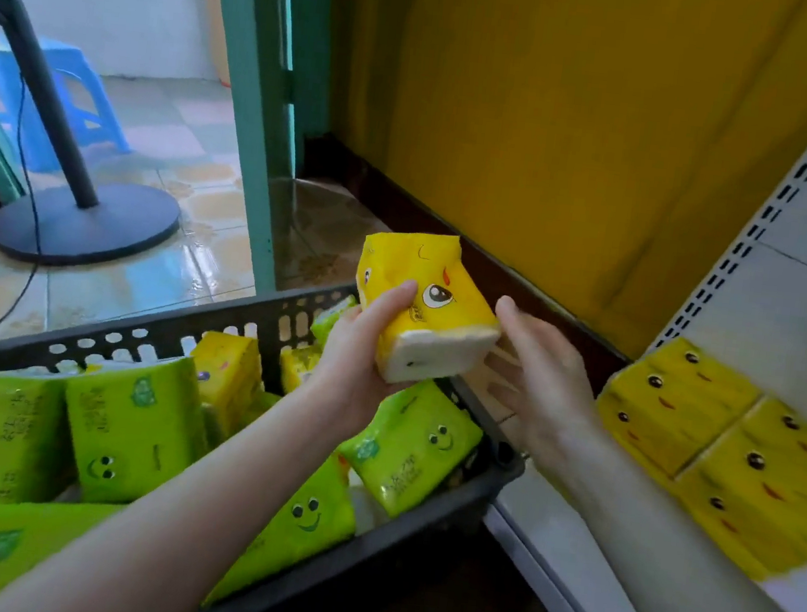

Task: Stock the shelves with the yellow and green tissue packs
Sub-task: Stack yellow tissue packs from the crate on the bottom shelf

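- Head view: my left grip [361, 351] is grasping a yellow tissue pack [427, 303], thumb across its printed face, white end turned toward me, held above the far right corner of the dark basket [136, 340].
- My right grip [540, 371] is released, fingers fairly straight, just beside the pack's right edge; I cannot tell whether it touches.
- The basket holds green tissue packs [131, 425] lying tilted, with more yellow packs [227, 376] along its back wall.
- On the white shelf [566, 540] to the right, stocked yellow packs [728, 443] lie side by side.
- A fan stand [84, 224] and a blue stool [64, 86] sit on the tiled floor beyond.
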A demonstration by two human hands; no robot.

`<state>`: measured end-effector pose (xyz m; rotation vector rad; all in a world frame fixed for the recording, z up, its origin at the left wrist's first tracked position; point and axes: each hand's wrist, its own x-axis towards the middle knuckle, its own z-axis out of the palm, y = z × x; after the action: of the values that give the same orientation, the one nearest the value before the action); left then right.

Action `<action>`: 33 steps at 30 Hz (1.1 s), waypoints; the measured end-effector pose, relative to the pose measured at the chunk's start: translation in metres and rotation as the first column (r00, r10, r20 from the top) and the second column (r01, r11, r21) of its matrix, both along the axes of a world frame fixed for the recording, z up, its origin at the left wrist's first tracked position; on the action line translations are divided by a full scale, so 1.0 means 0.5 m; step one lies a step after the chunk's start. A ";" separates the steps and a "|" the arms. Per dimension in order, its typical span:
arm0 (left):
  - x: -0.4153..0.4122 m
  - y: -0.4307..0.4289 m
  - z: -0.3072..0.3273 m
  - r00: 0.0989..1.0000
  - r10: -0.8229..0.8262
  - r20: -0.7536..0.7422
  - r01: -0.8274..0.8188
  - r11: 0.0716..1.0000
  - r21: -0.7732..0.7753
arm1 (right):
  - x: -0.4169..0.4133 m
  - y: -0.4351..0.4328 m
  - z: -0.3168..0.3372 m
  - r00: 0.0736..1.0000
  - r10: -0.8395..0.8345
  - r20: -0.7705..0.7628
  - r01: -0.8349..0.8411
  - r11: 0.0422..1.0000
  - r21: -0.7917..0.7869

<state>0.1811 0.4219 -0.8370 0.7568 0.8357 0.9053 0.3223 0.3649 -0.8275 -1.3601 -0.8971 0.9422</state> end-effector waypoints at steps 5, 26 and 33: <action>0.094 -0.029 0.012 0.979 -0.187 -0.079 0.193 0.978 0.078 | 0.082 -0.073 -0.017 0.984 0.013 -0.177 -0.022 0.999 -0.045; 0.431 -0.174 -0.084 0.426 -0.723 -0.544 0.789 0.591 -0.167 | 0.347 -0.408 -0.156 0.624 -0.652 -0.430 0.601 0.753 -0.268; 0.459 -0.238 -0.139 0.378 -0.768 -0.517 0.812 0.543 -0.213 | 0.319 -0.447 -0.201 0.676 -0.699 -0.232 0.602 0.706 -0.373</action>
<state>0.4107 0.3029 -0.9065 1.3792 0.7891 -0.2221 0.4815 0.1411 -0.9281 -1.5159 0.0497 0.7037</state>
